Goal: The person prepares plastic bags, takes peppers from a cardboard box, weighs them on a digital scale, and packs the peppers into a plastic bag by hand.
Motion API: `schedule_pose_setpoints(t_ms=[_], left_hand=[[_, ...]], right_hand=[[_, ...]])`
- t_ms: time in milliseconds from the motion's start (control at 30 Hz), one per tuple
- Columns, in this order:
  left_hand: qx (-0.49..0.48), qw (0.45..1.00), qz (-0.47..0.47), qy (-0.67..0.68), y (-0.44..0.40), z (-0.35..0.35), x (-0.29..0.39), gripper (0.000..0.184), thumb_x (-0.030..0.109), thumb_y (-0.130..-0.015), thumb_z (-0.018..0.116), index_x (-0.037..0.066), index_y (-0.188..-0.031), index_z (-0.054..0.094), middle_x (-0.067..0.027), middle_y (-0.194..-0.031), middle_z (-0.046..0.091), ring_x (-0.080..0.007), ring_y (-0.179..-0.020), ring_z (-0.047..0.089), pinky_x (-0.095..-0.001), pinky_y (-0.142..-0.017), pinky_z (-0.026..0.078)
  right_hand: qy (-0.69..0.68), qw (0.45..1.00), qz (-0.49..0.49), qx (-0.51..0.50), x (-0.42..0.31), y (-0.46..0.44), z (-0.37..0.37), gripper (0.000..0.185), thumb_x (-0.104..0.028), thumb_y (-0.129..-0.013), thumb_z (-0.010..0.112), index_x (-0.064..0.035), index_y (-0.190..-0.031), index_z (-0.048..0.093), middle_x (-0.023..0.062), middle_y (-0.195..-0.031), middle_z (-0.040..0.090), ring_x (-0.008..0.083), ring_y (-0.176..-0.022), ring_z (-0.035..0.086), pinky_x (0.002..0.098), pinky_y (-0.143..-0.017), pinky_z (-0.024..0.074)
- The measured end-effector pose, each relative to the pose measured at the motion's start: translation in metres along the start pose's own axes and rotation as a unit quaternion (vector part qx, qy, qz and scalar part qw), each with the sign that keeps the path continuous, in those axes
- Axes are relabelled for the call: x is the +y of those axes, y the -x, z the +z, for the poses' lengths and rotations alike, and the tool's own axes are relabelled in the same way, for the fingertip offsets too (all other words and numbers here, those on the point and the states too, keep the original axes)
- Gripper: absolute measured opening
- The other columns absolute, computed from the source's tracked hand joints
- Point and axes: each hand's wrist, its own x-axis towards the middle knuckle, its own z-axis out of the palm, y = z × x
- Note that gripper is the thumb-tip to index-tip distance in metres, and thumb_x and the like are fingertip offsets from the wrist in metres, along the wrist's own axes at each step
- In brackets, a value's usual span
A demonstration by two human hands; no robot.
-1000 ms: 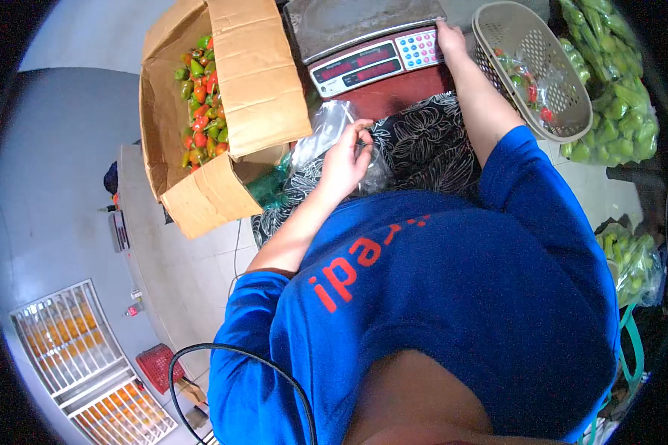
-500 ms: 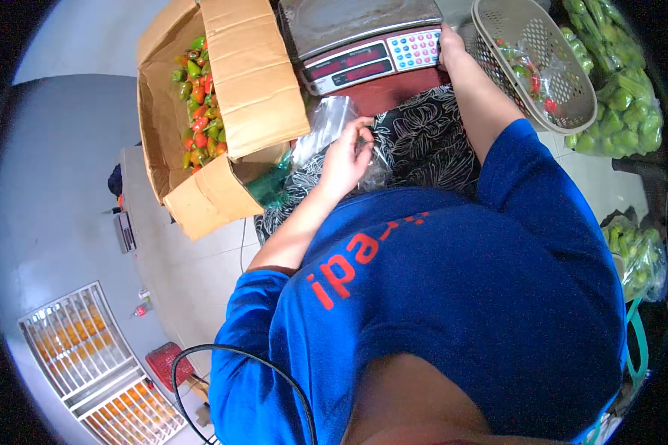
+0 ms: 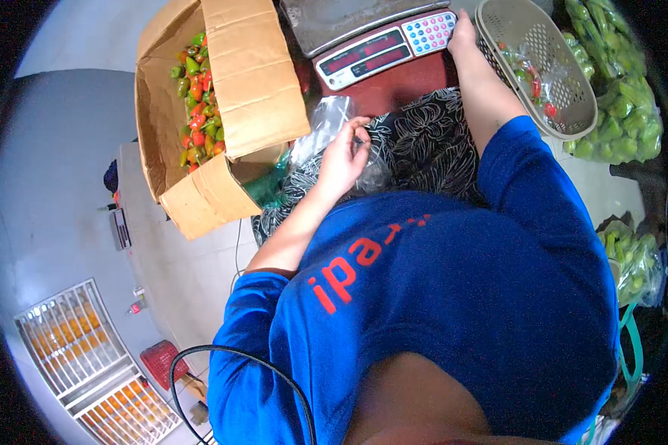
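My right hand (image 3: 462, 35) grips the right edge of a digital weighing scale (image 3: 341, 73), beside its keypad. The scale has a worn metal platform and a lit red display, and it sits on a dark red surface. Above my lap, my left hand (image 3: 343, 159) is closed with its fingers curled, and thin clear plastic (image 3: 375, 176) bunches below them, seemingly a bag in its grasp. More clear plastic bags (image 3: 323, 122) lie just past that hand. To the left, an open cardboard box (image 3: 256, 70) holds red and green peppers (image 3: 198, 111).
Right of the scale stands a beige perforated basket (image 3: 583, 111) with bagged peppers inside. Bags of green vegetables (image 3: 623, 119) lie beyond it. A black patterned cloth (image 3: 430, 141) covers my lap. A black cable (image 3: 237, 350) loops over my left sleeve.
The scale has shifted away from me and slightly to the right, turning a little, with my right hand moving along on its edge. My left hand has barely moved.
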Motion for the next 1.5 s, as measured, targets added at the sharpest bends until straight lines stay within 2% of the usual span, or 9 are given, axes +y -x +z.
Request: schedule_pose_setpoints(t_ms=[67, 300, 467, 767, 1033, 1133, 1233, 1367, 1500], left_hand=[[0.003, 0.998, -0.049, 0.045, -0.001, 0.000, 0.000, 0.041, -0.002, -0.078, 0.055, 0.004, -0.118, 0.047, 0.0003, -0.082, 0.054, -0.0041, -0.056, 0.044, -0.0214, -0.053, 0.039], [0.069, 0.962, -0.163, 0.209, -0.048, -0.004, -0.091, 0.037, -0.003, -0.079, 0.051, 0.002, -0.115, 0.049, -0.0022, -0.082, 0.055, -0.0106, -0.080, 0.052, -0.0250, -0.077, 0.044], [0.185, 0.847, -0.312, 0.388, -0.087, -0.013, -0.121, 0.038, 0.002, -0.079, 0.055, 0.002, -0.116, 0.049, -0.0056, -0.090, 0.058, -0.0159, -0.085, 0.055, -0.0295, -0.080, 0.045], [0.173, 0.983, -0.030, -0.050, -0.102, -0.027, -0.145, 0.049, 0.002, -0.076, 0.058, -0.002, -0.122, 0.042, -0.0146, -0.104, 0.057, -0.0245, -0.096, 0.057, -0.0336, -0.086, 0.045], [0.200, 0.978, -0.059, 0.025, -0.129, -0.008, -0.144, 0.060, 0.001, -0.074, 0.061, -0.003, -0.128, 0.036, -0.0195, -0.114, 0.054, -0.0273, -0.103, 0.056, -0.0339, -0.090, 0.043], [0.263, 0.965, -0.012, -0.025, -0.129, -0.006, -0.127, 0.037, 0.006, -0.074, 0.064, 0.000, -0.108, 0.054, -0.0113, -0.095, 0.062, -0.0194, -0.089, 0.059, -0.0293, -0.080, 0.046], [0.170, 0.982, -0.086, -0.016, -0.132, -0.006, -0.194, 0.023, 0.010, -0.074, 0.065, 0.000, -0.094, 0.059, -0.0068, -0.079, 0.061, -0.0173, -0.073, 0.059, -0.0295, -0.070, 0.047], [-0.121, 0.940, -0.303, -0.101, -0.118, -0.036, -0.150, 0.032, 0.037, -0.081, 0.063, 0.007, -0.070, 0.062, -0.0013, -0.060, 0.057, -0.0109, -0.048, 0.048, -0.0268, -0.045, 0.037], [-0.097, 0.903, -0.367, 0.202, -0.123, -0.040, -0.177, 0.037, 0.046, -0.081, 0.060, 0.011, -0.070, 0.059, 0.0039, -0.054, 0.050, -0.0101, -0.042, 0.038, -0.0255, -0.041, 0.028]], right_hand=[[-0.120, 0.989, 0.048, -0.072, -0.008, 0.024, 0.007, 0.042, -0.036, -0.092, 0.045, 0.0017, -0.107, 0.055, 0.0167, -0.103, 0.061, 0.0303, -0.096, 0.057, 0.0399, -0.085, 0.0438], [-0.042, 0.998, 0.019, -0.043, -0.006, 0.008, 0.009, 0.051, -0.041, -0.094, 0.037, 0.0056, -0.103, 0.056, 0.0174, -0.096, 0.063, 0.0292, -0.088, 0.060, 0.0392, -0.077, 0.0484], [-0.007, 0.999, 0.037, -0.038, -0.033, 0.030, 0.022, 0.057, -0.046, -0.093, 0.038, 0.0064, -0.108, 0.052, 0.0184, -0.093, 0.063, 0.0308, -0.085, 0.060, 0.0420, -0.077, 0.0486], [0.130, 0.984, 0.082, -0.094, -0.051, 0.046, 0.030, 0.054, -0.053, -0.089, 0.044, -0.0023, -0.099, 0.060, 0.0152, -0.092, 0.064, 0.0295, -0.083, 0.061, 0.0432, -0.075, 0.0485], [0.169, 0.972, 0.115, -0.118, -0.055, 0.060, 0.030, 0.059, -0.054, -0.089, 0.044, -0.0002, -0.107, 0.059, 0.0163, -0.100, 0.064, 0.0300, -0.090, 0.060, 0.0414, -0.081, 0.0468], [0.164, 0.970, 0.117, -0.135, -0.053, 0.059, 0.028, 0.061, -0.055, -0.089, 0.042, 0.0000, -0.109, 0.059, 0.0163, -0.102, 0.064, 0.0296, -0.092, 0.060, 0.0399, -0.083, 0.0462], [0.165, 0.969, 0.113, -0.146, -0.054, 0.058, 0.027, 0.061, -0.055, -0.090, 0.040, -0.0004, -0.110, 0.058, 0.0157, -0.102, 0.064, 0.0287, -0.093, 0.060, 0.0387, -0.084, 0.0457], [0.199, 0.967, 0.089, -0.128, -0.057, 0.068, 0.032, 0.062, -0.056, -0.090, 0.038, -0.0016, -0.111, 0.059, 0.0144, -0.103, 0.064, 0.0274, -0.093, 0.060, 0.0381, -0.084, 0.0458], [0.170, 0.959, 0.156, -0.164, -0.071, 0.099, 0.044, 0.062, -0.057, -0.090, 0.038, -0.0028, -0.111, 0.059, 0.0134, -0.105, 0.064, 0.0259, -0.090, 0.061, 0.0380, -0.081, 0.0464]])
